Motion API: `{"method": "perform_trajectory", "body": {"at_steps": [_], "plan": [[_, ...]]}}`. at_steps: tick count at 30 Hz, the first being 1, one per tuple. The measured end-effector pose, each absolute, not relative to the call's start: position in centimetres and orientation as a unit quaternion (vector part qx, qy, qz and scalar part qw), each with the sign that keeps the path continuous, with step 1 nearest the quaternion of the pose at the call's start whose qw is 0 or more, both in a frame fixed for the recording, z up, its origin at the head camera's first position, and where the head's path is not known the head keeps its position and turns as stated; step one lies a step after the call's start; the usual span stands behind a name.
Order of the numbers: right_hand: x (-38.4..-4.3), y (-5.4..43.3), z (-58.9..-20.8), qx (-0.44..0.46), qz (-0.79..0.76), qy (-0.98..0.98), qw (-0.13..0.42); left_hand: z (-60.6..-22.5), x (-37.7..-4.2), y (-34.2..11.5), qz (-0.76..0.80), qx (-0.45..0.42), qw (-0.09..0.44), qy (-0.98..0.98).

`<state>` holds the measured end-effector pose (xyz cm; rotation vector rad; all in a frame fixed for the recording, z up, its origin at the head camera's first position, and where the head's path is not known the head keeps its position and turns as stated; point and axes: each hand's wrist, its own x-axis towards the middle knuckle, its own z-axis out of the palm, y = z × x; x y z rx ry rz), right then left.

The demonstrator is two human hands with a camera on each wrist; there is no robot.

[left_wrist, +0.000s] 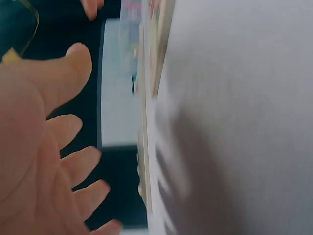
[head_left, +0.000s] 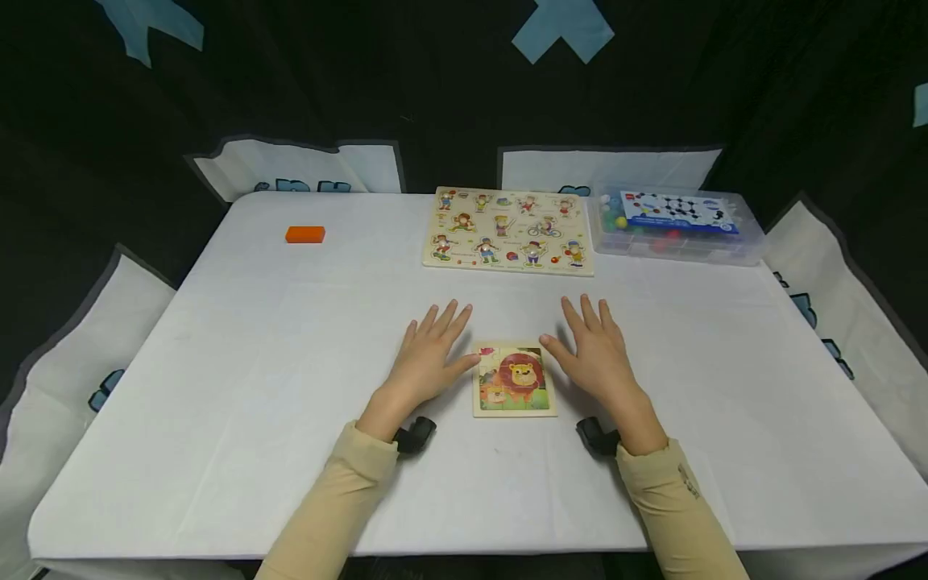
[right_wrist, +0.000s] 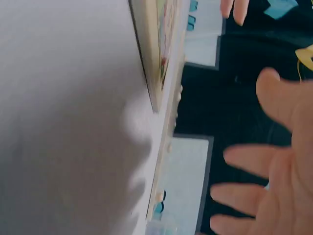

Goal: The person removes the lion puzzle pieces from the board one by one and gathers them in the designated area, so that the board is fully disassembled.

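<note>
A small square wooden jigsaw puzzle [head_left: 515, 380] with a lion picture lies flat on the white table in the head view. On its left, my left hand [head_left: 429, 354] hovers with fingers spread, the thumb tip over the puzzle's upper left edge. My right hand [head_left: 596, 354] hovers on the other side, fingers spread and thumb near the upper right corner. Neither hand holds anything. Both wrist views show shadows on the tabletop below the hands, and the puzzle's side edge [right_wrist: 149, 63] appears in the right wrist view.
Behind the puzzle lies a larger wooden peg board [head_left: 511, 231] with cartoon figures. Right of it stands a clear plastic box [head_left: 677, 229] with coloured balls and a printed card. An orange block [head_left: 304, 234] lies at the back left of the white table [head_left: 254, 387]. Dark cloth hangs behind.
</note>
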<state>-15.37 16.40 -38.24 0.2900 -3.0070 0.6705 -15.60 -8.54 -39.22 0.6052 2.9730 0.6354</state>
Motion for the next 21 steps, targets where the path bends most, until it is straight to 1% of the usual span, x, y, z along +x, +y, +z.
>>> {"method": "perform_trajectory", "body": {"at_steps": [5, 11, 13, 17, 21], "plan": [[-15.9, 15.3, -38.3, 0.191, 0.220, -0.955, -0.052, -39.0, -15.9, -7.8, 0.210, 0.242, 0.091, 0.943], [-16.8, 13.7, -38.1, 0.314, 0.214, -0.914, -0.140, -38.9, -16.3, -7.7, 0.171, 0.257, 0.129, 0.942], [-17.2, 13.3, -37.8, 0.341, 0.204, -0.903, -0.161, -38.8, -16.3, -7.8, 0.140, 0.262, 0.154, 0.942], [-18.1, 12.6, -37.2, 0.363, 0.167, -0.898, -0.183, -38.7, -16.1, -7.7, 0.087, 0.275, 0.193, 0.938], [-18.7, 12.3, -37.2, 0.358, 0.155, -0.900, -0.194, -38.8, -16.1, -7.6, 0.062, 0.275, 0.199, 0.938]]}}
